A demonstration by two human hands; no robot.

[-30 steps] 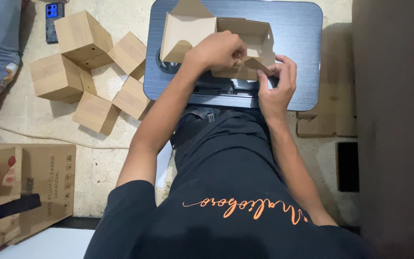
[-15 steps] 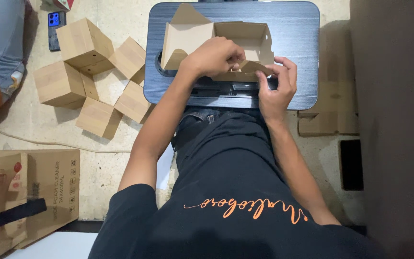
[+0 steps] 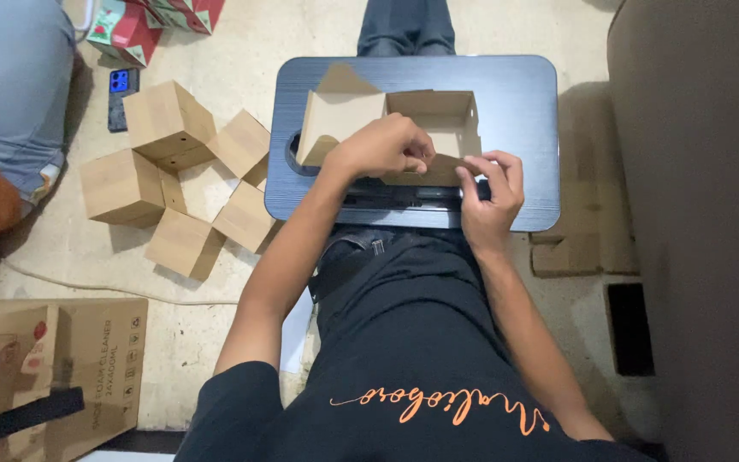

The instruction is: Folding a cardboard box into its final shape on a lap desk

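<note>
— Sitting over the bench [image 3: 515,111], both hands are on that half-folded box [image 3: 421,115], see?

— I see. What is the left hand [image 3: 382,147] doing?

— Its fingers [image 3: 416,154] are curled tight, pinching the near wall of the box at its top edge. The open tray part lies just beyond those fingers, and a loose flap sticks up past them on the far left corner.

— And the right hand [image 3: 489,192]?

— Just beside the left one. Its fingers [image 3: 472,168] are narrow, thumb and forefinger nipping the same near wall where it bends, almost touching the left fingertips. The rest of that hand rests on the front edge of the bench.

— So the box is on the bench?

— Yes, flat on the dark top, in the middle, right under and beyond both sets of fingers.

— What else is about?

— A cluster of finished cubes [image 3: 173,175] on the floor, well to the left of the left fingers. A phone [image 3: 120,96] lies beyond them. Another person's sleeve [image 3: 14,94] shows at the far left, and a big carton [image 3: 53,368] sits behind, near the left elbow.
</note>
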